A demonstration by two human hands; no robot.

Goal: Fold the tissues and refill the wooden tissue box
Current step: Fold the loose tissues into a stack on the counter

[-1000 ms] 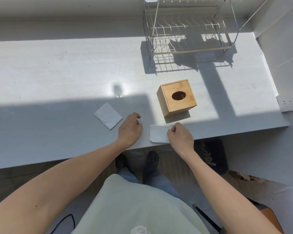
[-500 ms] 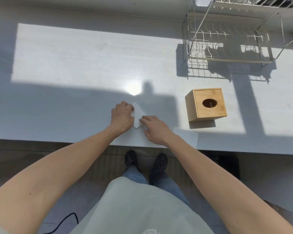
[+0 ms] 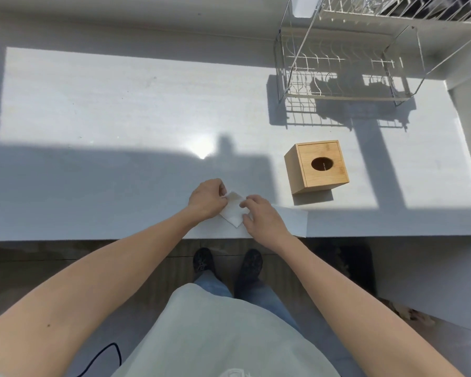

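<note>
A small folded white tissue (image 3: pixel 233 212) lies turned like a diamond near the counter's front edge. My left hand (image 3: pixel 207 198) pinches its upper left corner. My right hand (image 3: pixel 261 217) rests its fingertips on the tissue's right side. Under and beside my right hand a larger flat tissue (image 3: pixel 294 223) lies spread along the front edge. The wooden tissue box (image 3: pixel 317 166) stands upright to the right and further back, its oval top opening dark, apart from both hands.
A wire dish rack (image 3: pixel 346 63) stands at the back right of the white counter (image 3: pixel 120 104). The counter's front edge runs just below my hands. A wall rises at the far right. My shoes and the floor show below.
Both hands left the flat tissue by the box and shifted left onto the small folded tissue. Since half a second ago they have closed in on it, and the view has drifted.
</note>
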